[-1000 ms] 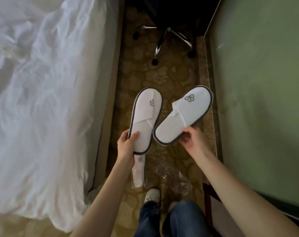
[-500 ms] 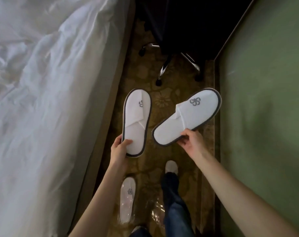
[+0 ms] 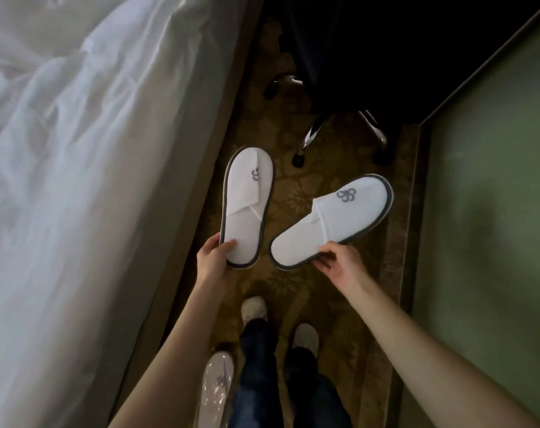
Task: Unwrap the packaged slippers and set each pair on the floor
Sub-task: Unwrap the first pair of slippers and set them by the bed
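Observation:
My left hand [image 3: 213,257] pinches the heel of a white slipper [image 3: 246,205] with a dark rim and grey logo, held above the carpet, toe pointing away. In my right hand [image 3: 336,262] I grip the heel of the matching slipper [image 3: 330,222], which angles up to the right. Both slippers are unwrapped and apart from each other. Low on the floor by my left leg lies another slipper pair in clear plastic wrap [image 3: 217,387].
A bed with white sheets [image 3: 86,186] fills the left side. A green wall [image 3: 491,230] stands on the right. An office chair's wheeled base [image 3: 312,134] sits ahead on the patterned carpet [image 3: 296,291]. My feet in light shoes [image 3: 254,308] stand below the slippers.
I have stepped forward along the aisle; the chair base is nearer and the wrapped pair has dropped lower in view. Both hands still hold the slippers by the heels, the left one now more upright.

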`<move>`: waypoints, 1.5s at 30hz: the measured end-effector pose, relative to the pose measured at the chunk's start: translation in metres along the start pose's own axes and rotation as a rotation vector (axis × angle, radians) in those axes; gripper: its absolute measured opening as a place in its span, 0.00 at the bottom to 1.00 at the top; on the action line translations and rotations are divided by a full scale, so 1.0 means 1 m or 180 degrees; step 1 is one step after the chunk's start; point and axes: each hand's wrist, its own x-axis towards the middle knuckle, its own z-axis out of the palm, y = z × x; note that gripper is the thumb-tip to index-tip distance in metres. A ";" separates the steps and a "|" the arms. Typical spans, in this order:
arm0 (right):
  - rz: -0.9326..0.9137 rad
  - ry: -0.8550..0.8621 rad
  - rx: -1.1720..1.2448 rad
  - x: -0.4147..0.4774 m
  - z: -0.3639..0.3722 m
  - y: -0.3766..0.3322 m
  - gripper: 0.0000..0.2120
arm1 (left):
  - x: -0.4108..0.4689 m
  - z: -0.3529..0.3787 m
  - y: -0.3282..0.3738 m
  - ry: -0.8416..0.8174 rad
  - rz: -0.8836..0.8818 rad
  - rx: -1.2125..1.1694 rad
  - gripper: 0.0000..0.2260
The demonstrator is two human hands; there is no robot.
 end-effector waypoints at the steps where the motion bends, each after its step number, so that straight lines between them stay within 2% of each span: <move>1: 0.0009 0.0012 -0.0015 0.011 0.006 -0.001 0.19 | 0.014 0.000 0.005 0.0054 0.0014 0.0081 0.20; 4: 0.0003 0.0085 -0.0019 0.049 0.026 -0.003 0.18 | 0.062 -0.001 0.019 0.0140 0.0051 0.0311 0.23; 11: 0.0118 0.0135 -0.0027 0.163 0.068 0.022 0.18 | 0.172 -0.004 0.019 0.0057 0.0273 0.0459 0.19; 15: 0.0189 0.0283 -0.0099 0.242 0.074 0.049 0.23 | 0.245 -0.002 -0.002 0.0169 0.0290 0.0250 0.08; 17: 0.0186 0.0448 -0.0146 0.284 0.071 0.068 0.24 | 0.285 0.001 -0.019 0.0220 0.0294 0.0109 0.06; 21: 0.0133 0.0425 -0.0032 0.368 0.064 0.100 0.20 | 0.373 0.006 -0.053 0.0196 0.0394 0.0050 0.14; 25: -0.0264 0.0451 -0.0138 0.440 0.059 0.122 0.14 | 0.457 0.018 -0.070 0.0326 0.0559 0.0211 0.17; 28: -0.0448 0.0351 -0.0206 0.484 0.052 0.132 0.17 | 0.511 0.029 -0.079 0.0319 0.0632 0.0286 0.20; 34: -0.0136 0.0131 0.0228 0.535 0.044 0.144 0.24 | 0.558 0.059 -0.083 0.0267 0.1172 0.0283 0.17; 39: 0.0243 -0.0114 0.0344 0.550 0.055 0.158 0.19 | 0.570 0.069 -0.078 0.0010 0.1540 0.0784 0.29; 42: 0.0523 -0.0333 -0.0024 0.550 0.064 0.171 0.15 | 0.572 0.065 -0.078 0.0215 0.1755 0.1865 0.32; 45: 0.0691 -0.0439 -0.0456 0.553 0.062 0.176 0.14 | 0.572 0.053 -0.087 0.0161 0.2137 0.2540 0.30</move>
